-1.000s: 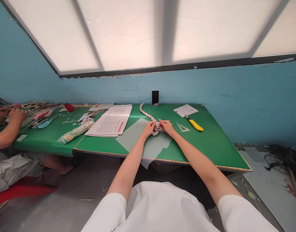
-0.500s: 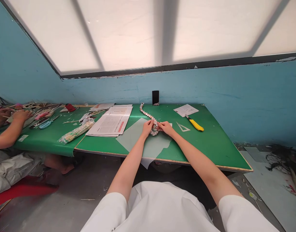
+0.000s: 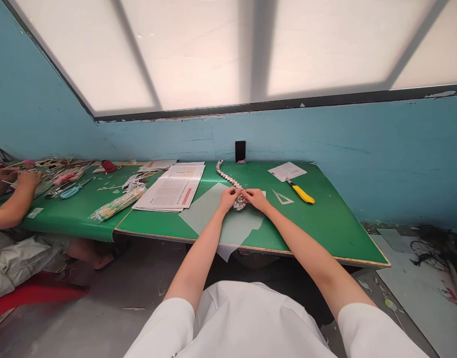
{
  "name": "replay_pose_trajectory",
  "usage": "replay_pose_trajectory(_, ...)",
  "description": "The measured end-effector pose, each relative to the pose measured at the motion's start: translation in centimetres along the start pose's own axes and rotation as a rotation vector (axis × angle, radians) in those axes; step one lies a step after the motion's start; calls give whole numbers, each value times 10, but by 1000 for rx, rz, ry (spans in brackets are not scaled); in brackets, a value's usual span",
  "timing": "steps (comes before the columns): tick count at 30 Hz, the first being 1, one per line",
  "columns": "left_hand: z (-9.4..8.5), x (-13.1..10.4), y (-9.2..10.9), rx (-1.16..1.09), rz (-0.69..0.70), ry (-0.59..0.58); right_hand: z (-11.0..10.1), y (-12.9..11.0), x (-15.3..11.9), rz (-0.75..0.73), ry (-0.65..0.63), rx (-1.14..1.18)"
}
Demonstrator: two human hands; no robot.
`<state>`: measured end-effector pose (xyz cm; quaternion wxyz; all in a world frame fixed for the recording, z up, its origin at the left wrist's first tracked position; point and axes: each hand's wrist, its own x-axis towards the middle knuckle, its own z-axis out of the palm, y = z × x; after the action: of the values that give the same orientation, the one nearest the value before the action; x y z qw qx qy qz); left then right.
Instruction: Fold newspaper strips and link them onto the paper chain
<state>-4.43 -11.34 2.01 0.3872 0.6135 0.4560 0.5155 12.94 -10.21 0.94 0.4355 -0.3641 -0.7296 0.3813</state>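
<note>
the left hand (image 3: 228, 199) is nearly closed, its thumb and fingertips pinching a folded-paper chain (image 3: 227, 176). the right hand (image 3: 255, 198) is drawn together in much the same way, its fingertips meeting the left ones on the chain; exactly which link each one grips is too small to tell. the chain runs away from the hands in a wavy line toward the wall, and its near end bends into a loop just below and between them.

under both hands lies a translucent sheet (image 3: 204, 214), one corner hanging over the near edge of the green counter (image 3: 325, 226). just right of the right hand is a clear set square (image 3: 282, 198), and past it a yellow-handled cutter (image 3: 302, 193), its tip touching a printed paper (image 3: 287, 171). straight ahead of the hands, a dark-screened phone (image 3: 240, 151) leans upright against the wall.

left of the left hand lies a stack of newspapers (image 3: 172, 186); its columns and red-backed heading are too small to read. beyond that is a bundle of sticks (image 3: 118, 204) in a clear wrapper with green marks, illegible from here. far left, a co-worker's hands (image 3: 29, 177) are above the cluttered end.
</note>
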Motion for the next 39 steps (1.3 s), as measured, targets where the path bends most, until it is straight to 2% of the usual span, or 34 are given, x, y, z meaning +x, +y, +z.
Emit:
replay_pose_trajectory(4,0,0,-1,-1,-22,21,1,0,1,-13,12,-28)
replay_pose_trajectory(13,0,4,-6,-35,-16,-12,-1,-3,0,-28,-10,-38)
replay_pose_trajectory(30,-3,6,-13,-56,-36,56,-1,2,2,-13,37,-99)
replay_pose_trajectory(36,-1,4,-11,-54,-20,36,-1,3,2,-80,45,-174)
replay_pose_trajectory(39,0,3,-10,-38,-14,26,-1,4,3,-199,80,-260)
